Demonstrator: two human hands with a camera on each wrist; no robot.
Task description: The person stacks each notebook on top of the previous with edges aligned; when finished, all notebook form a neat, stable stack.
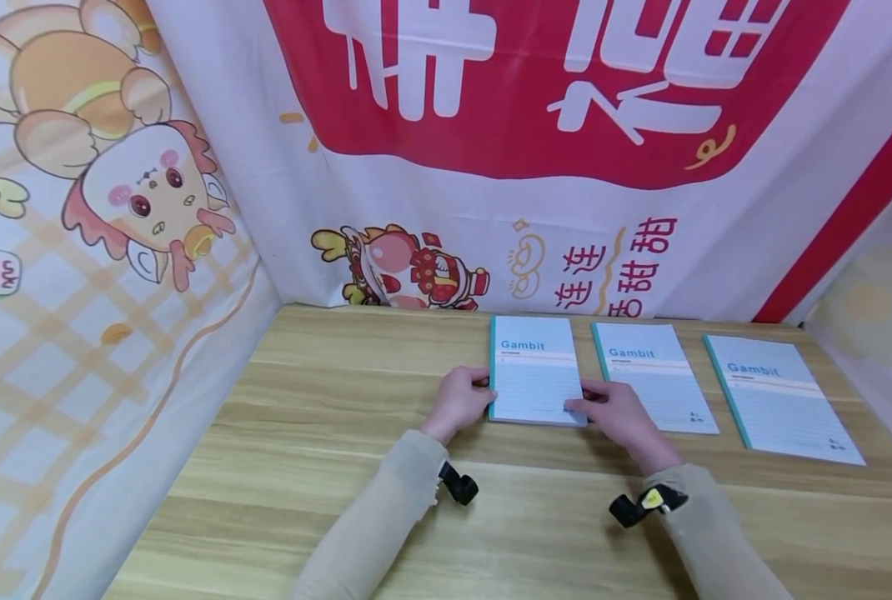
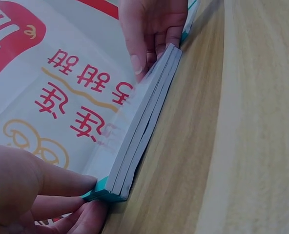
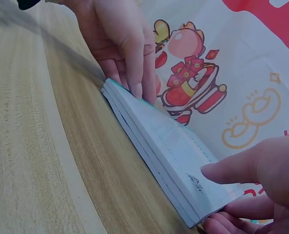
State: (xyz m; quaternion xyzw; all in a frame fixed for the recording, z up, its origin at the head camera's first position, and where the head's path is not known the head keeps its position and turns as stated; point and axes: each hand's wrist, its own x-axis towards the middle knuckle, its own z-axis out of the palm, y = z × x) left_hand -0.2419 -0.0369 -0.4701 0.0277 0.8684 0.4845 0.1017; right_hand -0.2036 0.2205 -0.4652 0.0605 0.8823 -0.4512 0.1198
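Note:
A small stack of notebooks (image 1: 534,379) with pale covers, teal spines and "Gambit" print lies near the back of the wooden table. Its layered page edges (image 2: 143,124) face the front. My left hand (image 1: 461,402) pinches the spine side at the near corner, thumb above and fingers lower down. On the opposite side, my right hand (image 1: 620,414) grips the near corner, its thumb (image 3: 230,168) lying on the top cover and its other fingers at the edge below. The stack's underside is hidden.
A matching notebook (image 1: 652,371) lies just right of the stack, partly behind my right hand. Farther right is another notebook (image 1: 784,396), set at a slant. A printed cloth (image 1: 416,192) hangs along the table's back edge, and another cloth (image 1: 116,333) borders the left side.

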